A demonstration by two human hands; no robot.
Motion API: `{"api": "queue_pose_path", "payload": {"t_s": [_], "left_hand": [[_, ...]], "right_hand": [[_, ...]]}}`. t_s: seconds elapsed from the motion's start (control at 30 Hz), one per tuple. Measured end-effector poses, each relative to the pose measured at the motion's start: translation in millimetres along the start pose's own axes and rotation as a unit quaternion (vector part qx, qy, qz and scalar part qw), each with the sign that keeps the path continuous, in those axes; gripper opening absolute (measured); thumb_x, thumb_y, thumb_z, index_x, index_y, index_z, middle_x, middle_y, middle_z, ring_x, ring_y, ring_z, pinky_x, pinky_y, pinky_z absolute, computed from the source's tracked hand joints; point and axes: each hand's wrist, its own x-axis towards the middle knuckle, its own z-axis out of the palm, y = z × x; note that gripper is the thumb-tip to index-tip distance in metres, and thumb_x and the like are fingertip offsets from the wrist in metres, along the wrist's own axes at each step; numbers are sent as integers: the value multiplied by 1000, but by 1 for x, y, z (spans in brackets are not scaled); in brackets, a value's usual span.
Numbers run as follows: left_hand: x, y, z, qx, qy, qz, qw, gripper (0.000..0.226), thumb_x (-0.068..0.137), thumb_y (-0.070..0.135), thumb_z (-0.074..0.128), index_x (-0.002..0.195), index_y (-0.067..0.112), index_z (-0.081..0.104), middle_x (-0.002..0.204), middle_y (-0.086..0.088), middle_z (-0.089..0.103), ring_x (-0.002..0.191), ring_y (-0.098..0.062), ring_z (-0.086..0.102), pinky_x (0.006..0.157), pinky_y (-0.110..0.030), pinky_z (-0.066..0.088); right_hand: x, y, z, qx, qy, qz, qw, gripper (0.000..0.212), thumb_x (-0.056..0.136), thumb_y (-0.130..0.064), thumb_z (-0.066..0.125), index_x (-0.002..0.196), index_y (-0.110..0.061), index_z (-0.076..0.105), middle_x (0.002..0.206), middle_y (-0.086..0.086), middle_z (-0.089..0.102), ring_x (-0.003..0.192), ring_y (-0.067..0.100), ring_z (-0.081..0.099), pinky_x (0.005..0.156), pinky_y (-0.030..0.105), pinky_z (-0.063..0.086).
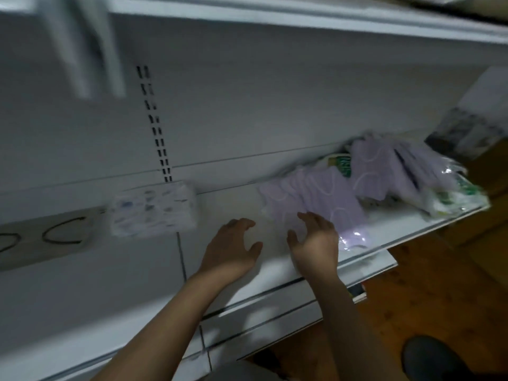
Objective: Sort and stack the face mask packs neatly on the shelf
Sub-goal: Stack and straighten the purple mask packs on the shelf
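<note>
A loose heap of lilac face mask packs (pixel 324 199) lies on the white shelf (pixel 275 259), spreading right into taller lilac packs (pixel 390 166) and clear green-printed packs (pixel 456 193). A white patterned pack stack (pixel 154 210) stands at the left against the back panel. My left hand (pixel 233 246) hovers over bare shelf with relaxed, slightly curled fingers, holding nothing. My right hand (pixel 313 237) is beside it, fingers spread and reaching onto the near edge of the lilac packs. The frame is motion-blurred.
An upper shelf (pixel 302 12) runs overhead. A slotted upright (pixel 156 125) is on the back panel. Dark boxes (pixel 461 133) stand at the far right. A label strip (pixel 49 235) with hand-drawn marks is at left. Lower shelves and a wooden floor (pixel 439 284) are below.
</note>
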Motion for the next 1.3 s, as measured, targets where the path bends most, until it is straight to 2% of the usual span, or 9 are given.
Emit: {"api": "queue_pose_path", "payload": {"t_s": [0.37, 0.57, 0.63, 0.7, 0.87, 1.03, 1.13, 1.2, 1.3], "left_hand": [[93, 66, 55, -222, 82, -236, 943, 94, 73, 31, 82, 148, 6, 32, 137, -16, 53, 117, -29, 59, 100, -44, 50], [103, 70, 64, -234, 151, -279, 919, 92, 50, 48, 74, 128, 2, 58, 114, -25, 67, 107, -39, 65, 87, -49, 53], [102, 72, 68, -254, 155, -275, 914, 49, 53, 42, 77, 86, 6, 72, 78, -18, 73, 76, -31, 69, 68, -44, 54], [103, 72, 70, -261, 148, -271, 915, 32, 67, 32, 84, 72, 5, 69, 75, -19, 71, 66, -25, 64, 63, -37, 50], [104, 67, 67, -307, 166, -273, 897, 38, 70, 17, 83, 102, 1, 70, 95, -18, 72, 88, -30, 69, 82, -40, 57], [92, 65, 60, -378, 171, -219, 883, 42, 68, 5, 79, 108, 0, 66, 106, -25, 70, 96, -39, 69, 90, -52, 55], [80, 69, 53, -399, 185, -137, 888, 42, 76, 0, 75, 117, 4, 64, 109, -19, 71, 98, -37, 70, 89, -51, 56], [75, 73, 47, -383, 187, -72, 902, 48, 76, 4, 75, 123, 7, 62, 112, -15, 71, 102, -34, 69, 87, -47, 56], [72, 78, 39, -329, 216, -21, 919, 58, 72, 15, 78, 126, 7, 60, 114, -12, 71, 104, -30, 69, 85, -45, 57]], "right_hand": [[74, 98, -20, 3, 19, 32, 999, 55, 64, -22, 67, 113, 2, 61, 112, 28, 59, 97, 46, 58, 74, 47, 51], [93, 84, -8, -33, -82, -40, 995, 59, 72, -27, 71, 125, -5, 55, 124, 17, 58, 117, 36, 51, 95, 41, 40], [94, 75, -1, -58, -119, -69, 989, 53, 82, -36, 63, 126, -10, 52, 129, 13, 56, 121, 32, 47, 99, 40, 34], [92, 68, 6, -73, -150, -90, 982, 48, 89, -45, 55, 126, -15, 52, 127, 9, 58, 119, 29, 49, 97, 38, 34], [83, 67, 8, 31, -144, -191, 971, 45, 76, -47, 45, 95, -17, 72, 77, 5, 72, 69, 28, 67, 61, 29, 52], [94, 74, -3, 137, -228, -107, 958, 52, 91, -40, 56, 137, -20, 47, 131, 5, 56, 121, 27, 52, 95, 33, 43], [107, 68, -13, 320, -307, -7, 896, 79, 84, -39, 71, 149, -20, 30, 149, 0, 41, 136, 20, 41, 107, 33, 37], [114, 57, -16, 407, -315, -10, 857, 69, 81, -32, 75, 141, -20, 42, 137, -1, 54, 125, 18, 53, 103, 42, 46], [117, 42, -17, 415, -258, -68, 870, 35, 79, -17, 70, 112, -21, 58, 107, 0, 67, 99, 17, 65, 86, 43, 54]]}}
